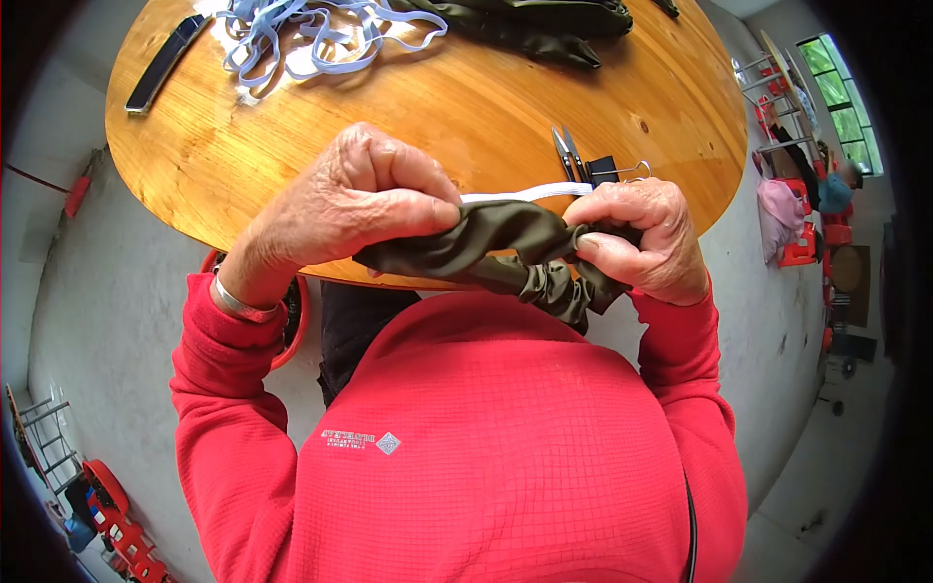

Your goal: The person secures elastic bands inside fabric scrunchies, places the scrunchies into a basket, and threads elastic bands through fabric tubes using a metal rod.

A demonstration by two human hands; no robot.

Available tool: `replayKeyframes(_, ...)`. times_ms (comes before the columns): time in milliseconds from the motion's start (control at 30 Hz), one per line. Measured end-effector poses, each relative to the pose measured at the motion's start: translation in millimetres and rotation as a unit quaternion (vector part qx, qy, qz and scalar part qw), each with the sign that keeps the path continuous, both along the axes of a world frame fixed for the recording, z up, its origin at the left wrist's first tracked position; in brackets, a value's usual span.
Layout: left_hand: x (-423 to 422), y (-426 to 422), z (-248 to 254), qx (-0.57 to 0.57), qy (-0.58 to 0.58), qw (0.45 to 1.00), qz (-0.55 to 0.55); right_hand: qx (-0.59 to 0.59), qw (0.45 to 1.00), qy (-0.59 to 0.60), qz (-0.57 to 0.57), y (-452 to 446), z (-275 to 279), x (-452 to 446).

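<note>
Between my two hands stretches a dark green satiny fabric tube (491,233), gathered and wrinkled toward its right end. A length of white elastic (530,193) runs along the far side of the fabric from one hand to the other. My left hand (364,199) is closed, pinching the fabric's left end between thumb and fingers. My right hand (646,241) is closed on the bunched right part, with the elastic passing at its fingertips. Part of the fabric hangs down near the red sweater, over the table edge. Whether the elastic enters the tube is hidden by my fingers.
Just beyond my right hand, thread snips (571,155) and a black binder clip (604,170) lie on the wooden table (661,97). Farther back are a heap of pale elastic (330,66), more dark green fabric (525,37) and a long black bar-shaped object (167,63).
</note>
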State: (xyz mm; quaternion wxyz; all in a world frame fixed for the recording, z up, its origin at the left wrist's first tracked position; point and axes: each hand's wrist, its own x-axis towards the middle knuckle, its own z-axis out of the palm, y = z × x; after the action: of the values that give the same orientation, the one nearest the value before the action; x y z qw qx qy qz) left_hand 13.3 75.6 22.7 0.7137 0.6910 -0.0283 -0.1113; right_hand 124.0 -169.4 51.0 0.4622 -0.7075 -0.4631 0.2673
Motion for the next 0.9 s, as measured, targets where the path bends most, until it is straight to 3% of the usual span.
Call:
replayKeyframes(233,-3.2,-9.7,1.0,0.01,0.063,0.996,0.061,-0.005,0.999,0.034,0.02,4.8,-1.3,1.4)
replayKeyframes(333,-2.7,-11.3,0.1,0.008,0.027,0.999,0.031,-0.026,0.999,0.039,0.023,4.3,1.3,2.0)
replayKeyframes(733,-12.3,-7.9,-1.1,-0.018,0.079,0.996,0.025,-0.042,0.998,-0.001,0.055,1.9,1.4,5.2)
replayKeyframes(900,-12.9,-1.8,-7.3,0.004,-0.012,1.0,-0.024,-0.013,0.998,-0.025,0.062,2.1,-6.3,2.7)
